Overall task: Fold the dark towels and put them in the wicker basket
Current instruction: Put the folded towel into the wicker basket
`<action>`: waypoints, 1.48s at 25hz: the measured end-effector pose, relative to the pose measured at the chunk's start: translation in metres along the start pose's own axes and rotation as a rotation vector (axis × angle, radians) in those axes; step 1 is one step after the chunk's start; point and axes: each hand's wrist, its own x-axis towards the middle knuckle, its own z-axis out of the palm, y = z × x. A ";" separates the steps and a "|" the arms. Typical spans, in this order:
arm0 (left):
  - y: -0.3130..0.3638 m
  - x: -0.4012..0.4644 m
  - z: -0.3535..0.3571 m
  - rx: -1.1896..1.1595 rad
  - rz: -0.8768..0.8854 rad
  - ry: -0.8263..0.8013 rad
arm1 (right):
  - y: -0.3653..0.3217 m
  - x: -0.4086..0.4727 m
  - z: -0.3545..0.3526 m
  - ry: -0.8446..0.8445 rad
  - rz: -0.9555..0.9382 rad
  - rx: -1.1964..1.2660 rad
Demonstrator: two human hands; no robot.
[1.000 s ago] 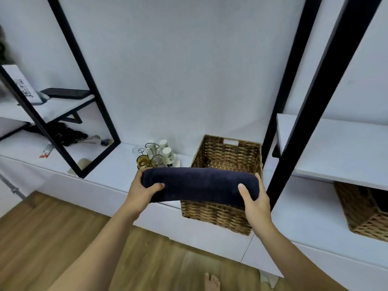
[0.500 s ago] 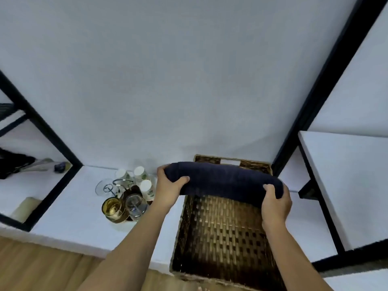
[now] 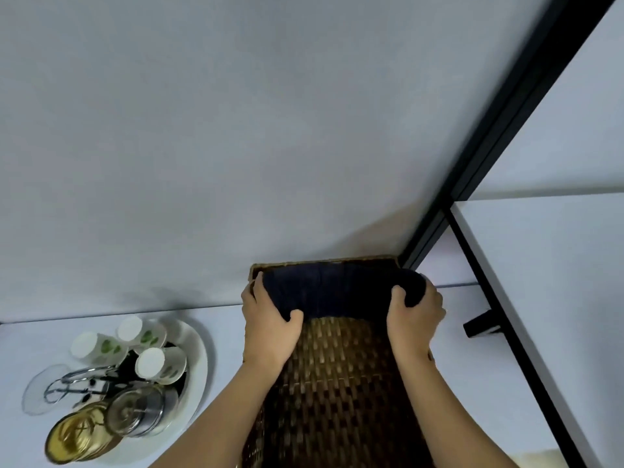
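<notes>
head view, looking steeply down into the wicker basket (image 3: 337, 383), which stands on a white shelf (image 3: 219, 319) against the wall; its near rim is cut off by the lower frame edge and its side walls are largely covered by the forearms. the folded dark towel (image 3: 334, 292) lies across the far end of the basket interior, its ends hidden inside the hands. left hand (image 3: 270, 332) is curled around the towel's left end, thumb on top; right hand (image 3: 415, 322) is curled around the right end, fingers wrapped behind and out of sight. whether the towel touches the basket floor cannot be told. left of the basket, a white tray (image 3: 196, 366) carries cups and glassware, partly blurred. a black frame post (image 3: 489, 143) rises at right.
</notes>
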 end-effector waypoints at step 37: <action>-0.108 0.082 0.120 0.478 0.075 -0.126 | 0.136 0.017 0.118 -0.434 -0.449 -0.812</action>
